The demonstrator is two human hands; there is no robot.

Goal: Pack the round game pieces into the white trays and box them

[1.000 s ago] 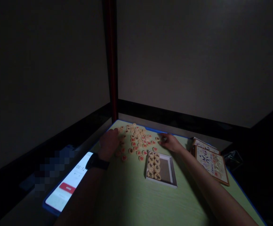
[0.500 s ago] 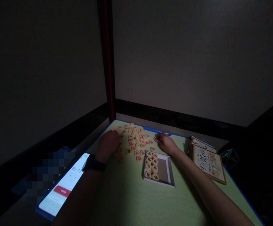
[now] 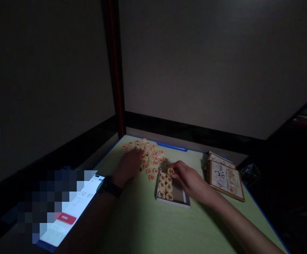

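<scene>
Many round wooden Chinese chess pieces (image 3: pixel 150 163), marked in red or black, lie loosely spread at the far left of the table. My left hand (image 3: pixel 129 165) reaches over the near left side of this spread with its fingers stretched out, the fingertips at the pieces. Part of the hand is dark, and it hides some pieces. My right hand (image 3: pixel 189 178) pinches one black-marked chess piece (image 3: pixel 170 171) at the far end of a shallow open box (image 3: pixel 179 203). Inside the box, pieces with black characters stand in two columns on the left; its right part shows bare bottom.
A lit phone (image 3: pixel 71 211) showing a running timer lies at the left table edge. Framed boxes or lids (image 3: pixel 227 178) with Chinese lettering rest at the right. The green table (image 3: pixel 148 225) has a blue rim, and walls meet behind it.
My right hand has brought the black-marked piece from the table beyond the box back to the box's far end. My left hand has shifted rightward across the spread. The view has turned slightly.
</scene>
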